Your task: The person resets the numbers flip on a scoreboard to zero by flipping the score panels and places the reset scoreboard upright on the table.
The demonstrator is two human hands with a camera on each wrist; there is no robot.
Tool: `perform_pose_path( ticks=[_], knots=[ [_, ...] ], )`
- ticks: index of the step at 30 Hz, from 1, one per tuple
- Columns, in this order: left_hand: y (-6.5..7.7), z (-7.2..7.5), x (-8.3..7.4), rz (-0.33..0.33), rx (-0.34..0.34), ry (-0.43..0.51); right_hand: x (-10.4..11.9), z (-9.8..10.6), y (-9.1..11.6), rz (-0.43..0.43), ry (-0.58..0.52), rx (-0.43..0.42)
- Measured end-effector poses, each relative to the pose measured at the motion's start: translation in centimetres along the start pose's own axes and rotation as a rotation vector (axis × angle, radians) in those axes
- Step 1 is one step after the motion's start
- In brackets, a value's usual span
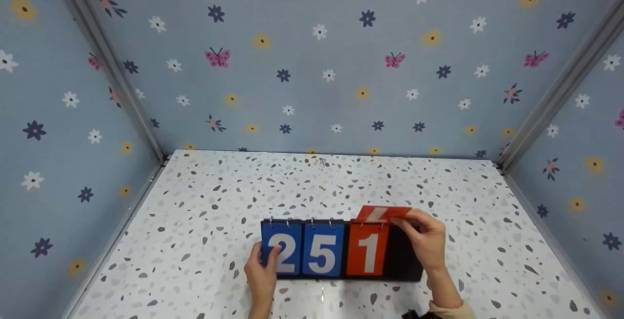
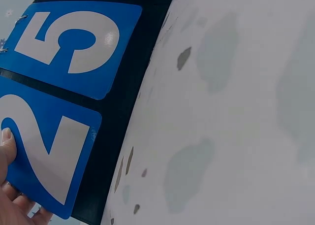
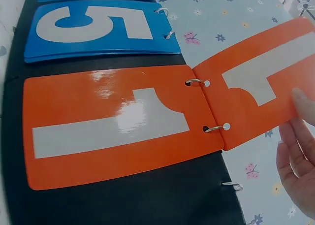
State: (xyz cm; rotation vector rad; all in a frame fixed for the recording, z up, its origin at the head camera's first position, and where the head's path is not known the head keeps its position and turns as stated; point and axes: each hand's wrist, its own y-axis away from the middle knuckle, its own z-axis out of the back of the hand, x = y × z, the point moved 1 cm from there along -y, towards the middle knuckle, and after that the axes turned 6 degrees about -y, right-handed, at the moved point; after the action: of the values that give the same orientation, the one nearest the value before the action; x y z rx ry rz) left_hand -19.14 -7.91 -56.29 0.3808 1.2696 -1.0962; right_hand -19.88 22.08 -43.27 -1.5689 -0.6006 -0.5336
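Observation:
A black flip scoreboard [image 1: 402, 263] stands above the speckled table, digits facing me. From left to right its ringed cards read a blue 2 [image 1: 292, 266], a blue 5 [image 1: 308, 265] and a red 1 [image 1: 353, 260]; the fourth place is bare black. My left hand [image 1: 262, 272] grips the left end, thumb over the 2 card. Above the third place, a lifted red card [image 3: 246, 119], also printed with a 1, tilts back on its two metal rings [image 3: 215, 128]. My right hand [image 1: 430, 241] pinches this card by its outer edge, thumb on the printed face.
The white table [image 1: 209, 192] with grey specks spreads around the board. Light blue flowered panels enclose it at the back [image 1: 321, 109] and both sides, with grey corner posts [image 1: 109, 60]. An unused ring [image 3: 232, 185] sticks out at the fourth place.

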Motion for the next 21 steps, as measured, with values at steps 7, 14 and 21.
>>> perform_pose_path(
  ticks=[7,14,21],
  knots=[
    [0.0,0.0,-0.1,0.001,-0.004,0.001,-0.9,-0.2,-2.0,-0.043,0.126,-0.021],
    [0.0,0.0,-0.2,0.0,-0.011,-0.013,-1.4,-0.9,-3.5,-0.042,0.269,-0.077],
    [0.0,0.0,-0.1,0.014,0.008,-0.021,-3.7,-0.9,-4.1,-0.048,0.464,-0.112]
  ],
)
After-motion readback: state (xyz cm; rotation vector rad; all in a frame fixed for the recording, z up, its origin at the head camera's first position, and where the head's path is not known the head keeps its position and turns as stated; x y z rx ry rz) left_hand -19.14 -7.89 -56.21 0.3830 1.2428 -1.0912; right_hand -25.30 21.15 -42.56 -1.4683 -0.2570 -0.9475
